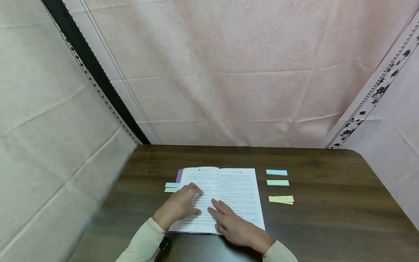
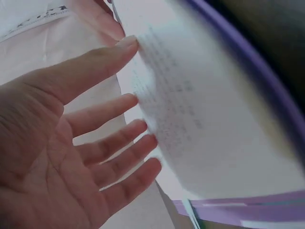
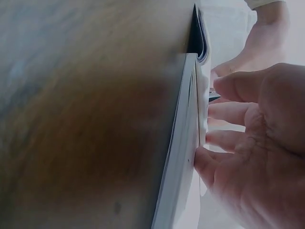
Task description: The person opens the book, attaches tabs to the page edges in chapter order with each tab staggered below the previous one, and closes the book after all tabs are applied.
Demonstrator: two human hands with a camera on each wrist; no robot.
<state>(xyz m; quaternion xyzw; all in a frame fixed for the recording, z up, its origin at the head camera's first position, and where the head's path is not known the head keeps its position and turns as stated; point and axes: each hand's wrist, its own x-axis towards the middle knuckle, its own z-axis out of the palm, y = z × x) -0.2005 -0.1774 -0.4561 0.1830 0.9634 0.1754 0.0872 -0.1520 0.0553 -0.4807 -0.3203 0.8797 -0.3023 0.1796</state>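
An open book (image 1: 240, 193) with printed pages and a purple cover (image 1: 179, 176) lies on the table. My left hand (image 1: 181, 203) is over its left page, thumb and fingers spread. In the left wrist view, that hand's fingertips (image 2: 151, 143) meet the printed page (image 2: 167, 95). My right hand (image 1: 234, 225) rests near the spine and the lower right page, its fingers loosely extended. Seen from the right wrist, its fingertips (image 3: 202, 160) touch the page beside the thick page block (image 3: 181, 143). Neither hand grips anything.
A blue tab (image 1: 172, 185) and a green tab (image 1: 171, 190) stick out from the book's left side. Right of the book, a blue strip (image 1: 276, 172), a green strip (image 1: 277, 182) and yellow strips (image 1: 281, 199) lie on the wooden table (image 1: 337, 203). Pale cloth (image 1: 229, 72) hangs behind.
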